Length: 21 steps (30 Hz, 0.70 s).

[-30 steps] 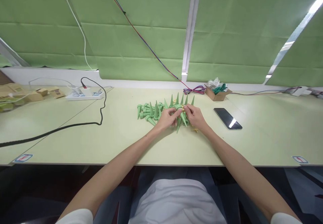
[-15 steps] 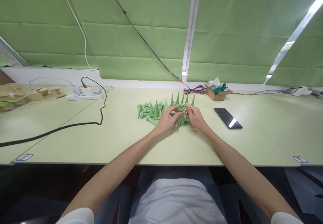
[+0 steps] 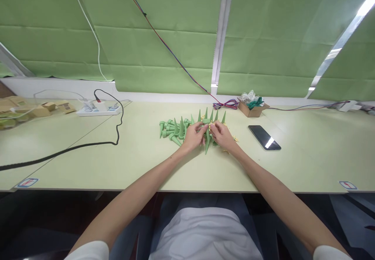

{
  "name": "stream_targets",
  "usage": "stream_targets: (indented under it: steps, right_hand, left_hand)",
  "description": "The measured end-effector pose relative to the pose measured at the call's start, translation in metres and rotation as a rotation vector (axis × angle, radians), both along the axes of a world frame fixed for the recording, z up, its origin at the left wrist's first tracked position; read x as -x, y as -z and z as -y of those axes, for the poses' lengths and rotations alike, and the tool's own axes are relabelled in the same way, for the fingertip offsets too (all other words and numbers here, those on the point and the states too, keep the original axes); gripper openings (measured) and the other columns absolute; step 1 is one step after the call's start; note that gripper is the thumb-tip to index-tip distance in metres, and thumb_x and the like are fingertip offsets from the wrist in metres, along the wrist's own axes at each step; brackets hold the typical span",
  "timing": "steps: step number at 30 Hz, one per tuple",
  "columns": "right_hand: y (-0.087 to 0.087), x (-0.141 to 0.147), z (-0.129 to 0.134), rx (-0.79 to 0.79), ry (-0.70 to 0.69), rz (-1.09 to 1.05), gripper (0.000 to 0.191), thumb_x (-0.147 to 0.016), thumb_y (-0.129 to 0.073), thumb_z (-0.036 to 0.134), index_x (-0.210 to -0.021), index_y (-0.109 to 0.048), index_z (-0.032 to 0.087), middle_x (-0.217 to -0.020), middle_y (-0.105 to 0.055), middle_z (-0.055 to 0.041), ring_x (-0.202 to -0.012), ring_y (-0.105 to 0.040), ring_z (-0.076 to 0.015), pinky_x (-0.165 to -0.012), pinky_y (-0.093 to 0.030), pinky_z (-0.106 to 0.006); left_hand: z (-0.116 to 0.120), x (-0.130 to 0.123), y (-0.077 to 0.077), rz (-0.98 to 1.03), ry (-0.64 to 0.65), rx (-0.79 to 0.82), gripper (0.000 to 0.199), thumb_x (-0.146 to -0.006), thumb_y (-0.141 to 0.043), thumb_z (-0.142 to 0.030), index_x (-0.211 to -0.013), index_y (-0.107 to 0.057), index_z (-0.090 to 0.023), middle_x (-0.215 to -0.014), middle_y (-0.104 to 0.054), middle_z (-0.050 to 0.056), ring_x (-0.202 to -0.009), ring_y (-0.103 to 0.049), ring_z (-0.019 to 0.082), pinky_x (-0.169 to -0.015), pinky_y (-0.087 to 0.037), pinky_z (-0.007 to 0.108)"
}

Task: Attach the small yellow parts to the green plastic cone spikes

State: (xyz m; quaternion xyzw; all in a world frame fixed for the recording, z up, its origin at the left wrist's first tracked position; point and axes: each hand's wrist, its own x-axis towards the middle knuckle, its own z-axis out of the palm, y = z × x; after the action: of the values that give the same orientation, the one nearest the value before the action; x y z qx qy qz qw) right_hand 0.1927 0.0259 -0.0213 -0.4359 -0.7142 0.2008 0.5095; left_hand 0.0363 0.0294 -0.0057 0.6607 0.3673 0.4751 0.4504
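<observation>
My left hand (image 3: 193, 136) is closed around a green plastic plant watering spike (image 3: 206, 121), its round cap end tilted up between thumb and fingers. Close against it, my right hand (image 3: 223, 135) pinches a small yellow piece (image 3: 211, 125) at the cap end. Fingers partly cover where the two parts meet. To the left lies a heap of green cone spikes (image 3: 171, 128), some standing point up, others on their sides. More upright spikes (image 3: 211, 115) stand behind my hands. Small yellow pieces (image 3: 236, 139) are scattered by my right wrist, mostly hidden by it.
A black phone (image 3: 265, 137) lies to the right. Behind it sits a small cardboard box (image 3: 251, 111) with plastic wrap and green material, beside coiled wires (image 3: 225, 104). On the left are a power strip (image 3: 99, 110), a black cable (image 3: 88, 145) and yellowish cardboard pieces (image 3: 41, 109).
My right hand has moved left, bringing the small yellow piece to the spike. The spike's cap has turned from facing me openly to being seen from its side.
</observation>
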Motion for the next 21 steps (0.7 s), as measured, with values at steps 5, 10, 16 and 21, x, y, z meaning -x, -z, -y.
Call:
stream_targets:
  steps: [5,10,16,21]
  right_hand:
    - [0.0007,0.0011,0.0005,0.089,-0.077,-0.143,0.042,-0.094,-0.048,0.059,-0.071,-0.044,0.023,-0.056,-0.043,0.0036,-0.048,-0.036,-0.0121,-0.046,-0.031,-0.026]
    - [0.0006,0.001,0.0009,0.093,-0.094,-0.154,0.043,-0.093,-0.05,0.058,-0.068,-0.04,0.024,-0.055,-0.041,0.0032,-0.048,-0.036,-0.0128,-0.046,-0.03,-0.026]
    - [0.0005,-0.0012,0.0008,0.064,-0.071,-0.081,0.041,-0.094,-0.049,0.052,-0.067,-0.039,0.023,-0.055,-0.038,0.0035,-0.05,-0.035,-0.013,-0.049,-0.028,-0.027]
    - [-0.0041,-0.004,0.0035,-0.03,0.0,0.104,0.034,-0.095,-0.048,0.041,-0.068,-0.037,0.023,-0.057,-0.037,0.0044,-0.053,-0.035,-0.013,-0.054,-0.029,-0.027]
  left_hand:
    - [-0.0006,-0.001,0.0032,-0.012,0.031,-0.02,0.034,-0.093,-0.055,-0.051,-0.087,-0.056,-0.018,-0.051,-0.055,-0.004,-0.033,-0.05,0.011,-0.034,-0.034,0.022]
    - [0.0016,-0.0012,0.0032,-0.005,0.065,-0.016,0.038,-0.094,-0.052,-0.052,-0.079,-0.056,-0.017,-0.049,-0.058,-0.002,-0.031,-0.047,0.01,-0.035,-0.034,0.023]
    - [0.0056,0.0018,-0.0026,-0.039,0.075,-0.029,0.043,-0.096,-0.05,-0.048,-0.067,-0.055,-0.017,-0.039,-0.048,-0.004,-0.03,-0.041,0.009,-0.038,-0.031,0.023]
    - [0.0069,0.0027,-0.0051,-0.04,0.06,-0.015,0.044,-0.096,-0.051,-0.046,-0.064,-0.055,-0.016,-0.039,-0.046,-0.004,-0.031,-0.037,0.007,-0.041,-0.03,0.023]
